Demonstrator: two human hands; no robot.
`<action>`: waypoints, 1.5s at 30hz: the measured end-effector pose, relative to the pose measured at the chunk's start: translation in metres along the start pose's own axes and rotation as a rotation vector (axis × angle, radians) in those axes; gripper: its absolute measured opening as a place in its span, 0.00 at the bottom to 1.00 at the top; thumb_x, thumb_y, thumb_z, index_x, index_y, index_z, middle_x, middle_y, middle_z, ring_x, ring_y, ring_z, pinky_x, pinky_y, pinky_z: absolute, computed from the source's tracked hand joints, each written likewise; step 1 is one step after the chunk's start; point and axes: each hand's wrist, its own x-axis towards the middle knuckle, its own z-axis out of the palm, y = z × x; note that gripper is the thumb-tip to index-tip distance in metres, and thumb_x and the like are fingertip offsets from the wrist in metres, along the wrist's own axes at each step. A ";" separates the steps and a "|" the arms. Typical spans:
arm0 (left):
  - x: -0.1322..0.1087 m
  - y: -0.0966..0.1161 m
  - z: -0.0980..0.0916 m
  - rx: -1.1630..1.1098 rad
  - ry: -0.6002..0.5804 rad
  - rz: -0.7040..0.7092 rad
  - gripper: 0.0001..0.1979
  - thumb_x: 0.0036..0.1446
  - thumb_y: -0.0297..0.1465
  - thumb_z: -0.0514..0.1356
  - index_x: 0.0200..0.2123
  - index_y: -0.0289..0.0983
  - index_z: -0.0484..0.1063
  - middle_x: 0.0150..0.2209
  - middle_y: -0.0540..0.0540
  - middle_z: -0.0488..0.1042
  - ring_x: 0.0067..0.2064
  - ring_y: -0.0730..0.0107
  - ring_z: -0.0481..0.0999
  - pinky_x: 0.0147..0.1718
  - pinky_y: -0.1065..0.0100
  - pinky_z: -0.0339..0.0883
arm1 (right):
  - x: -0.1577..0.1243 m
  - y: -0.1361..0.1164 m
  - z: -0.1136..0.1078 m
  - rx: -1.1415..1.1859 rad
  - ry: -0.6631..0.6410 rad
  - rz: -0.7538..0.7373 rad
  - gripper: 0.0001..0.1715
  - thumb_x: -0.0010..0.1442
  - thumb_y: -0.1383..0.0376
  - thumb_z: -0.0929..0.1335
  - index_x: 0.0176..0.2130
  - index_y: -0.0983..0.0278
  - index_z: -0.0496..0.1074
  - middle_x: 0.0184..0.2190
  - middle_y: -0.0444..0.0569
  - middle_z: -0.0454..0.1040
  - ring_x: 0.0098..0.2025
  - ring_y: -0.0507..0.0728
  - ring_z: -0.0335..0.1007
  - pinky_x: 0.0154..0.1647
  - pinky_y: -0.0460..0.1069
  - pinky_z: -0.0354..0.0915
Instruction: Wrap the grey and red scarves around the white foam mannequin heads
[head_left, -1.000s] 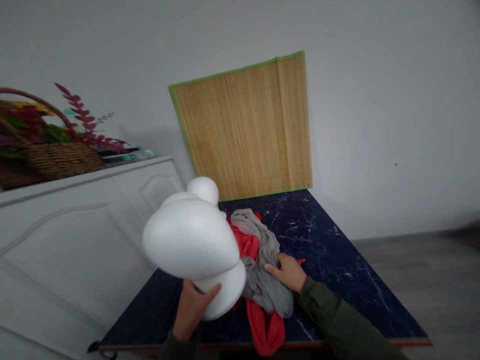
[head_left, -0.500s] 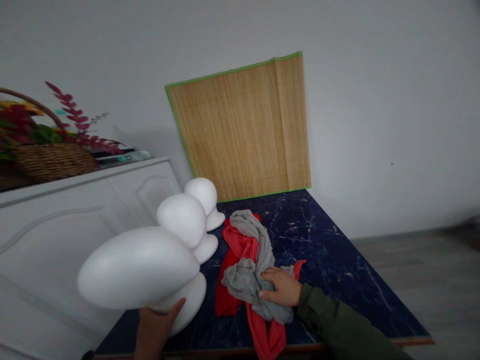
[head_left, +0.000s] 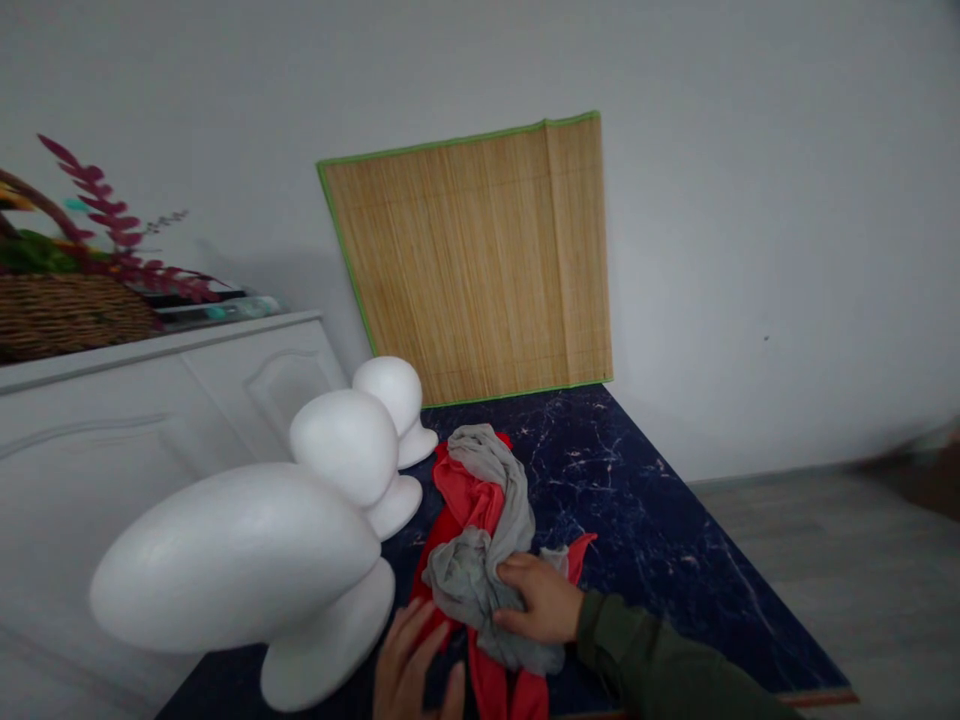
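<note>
A tangle of grey cloth (head_left: 469,575) and red cloth (head_left: 469,495) lies on the dark blue marbled table (head_left: 645,500). My right hand (head_left: 541,598) grips the grey cloth at its right side, fingers curled into the folds. Low in the picture, my left hand (head_left: 416,665) has its fingers spread beside the red cloth, holding nothing. Three white head forms stand in a row along the table's left side: the nearest (head_left: 240,560) is large, the middle one (head_left: 346,445) and the farthest (head_left: 390,390) look smaller.
A bamboo mat (head_left: 472,265) with green edging rests against the wall behind the table. At the left stands a white cabinet (head_left: 255,385), with a wicker basket (head_left: 75,315) of artificial flowers on top.
My left hand has let go of the nearest head form's base and moved right, to the cloths. My right hand is still at the grey cloth, its fingers more closed. The view has shifted slightly.
</note>
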 end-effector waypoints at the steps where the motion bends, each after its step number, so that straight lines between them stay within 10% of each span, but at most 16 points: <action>1: 0.016 0.012 0.007 -0.069 -0.139 0.119 0.14 0.51 0.31 0.53 0.43 0.45 0.66 0.47 0.45 0.68 0.54 0.56 0.62 0.53 0.51 0.56 | 0.002 -0.004 0.003 0.009 0.014 0.013 0.13 0.50 0.59 0.65 0.35 0.65 0.66 0.34 0.50 0.68 0.38 0.58 0.63 0.40 0.50 0.59; 7: 0.116 0.051 0.077 -0.282 -0.611 0.251 0.16 0.57 0.33 0.49 0.48 0.39 0.67 0.51 0.45 0.68 0.54 0.65 0.63 0.55 0.60 0.54 | 0.010 -0.025 0.017 0.123 0.135 0.004 0.24 0.50 0.65 0.63 0.49 0.62 0.64 0.51 0.50 0.65 0.54 0.60 0.57 0.54 0.51 0.51; 13: 0.117 0.027 0.134 -0.230 -0.777 0.125 0.16 0.53 0.33 0.53 0.44 0.34 0.69 0.50 0.38 0.68 0.52 0.61 0.65 0.53 0.59 0.57 | 0.010 -0.015 0.021 0.121 -0.003 0.060 0.21 0.45 0.67 0.64 0.42 0.61 0.71 0.48 0.47 0.69 0.53 0.60 0.60 0.55 0.49 0.50; 40: 0.113 0.011 0.124 -0.229 -0.731 0.104 0.17 0.52 0.36 0.55 0.43 0.35 0.71 0.49 0.39 0.69 0.52 0.62 0.66 0.52 0.62 0.58 | 0.005 -0.014 0.016 0.207 0.003 -0.020 0.26 0.46 0.65 0.68 0.47 0.64 0.67 0.48 0.51 0.68 0.52 0.59 0.61 0.54 0.49 0.52; 45: 0.125 0.007 0.115 -0.203 -0.502 0.009 0.18 0.59 0.35 0.45 0.46 0.34 0.66 0.47 0.41 0.70 0.49 0.67 0.68 0.49 0.65 0.61 | 0.013 0.002 -0.004 0.247 0.282 0.206 0.12 0.57 0.62 0.61 0.30 0.63 0.72 0.29 0.47 0.73 0.32 0.54 0.69 0.35 0.47 0.62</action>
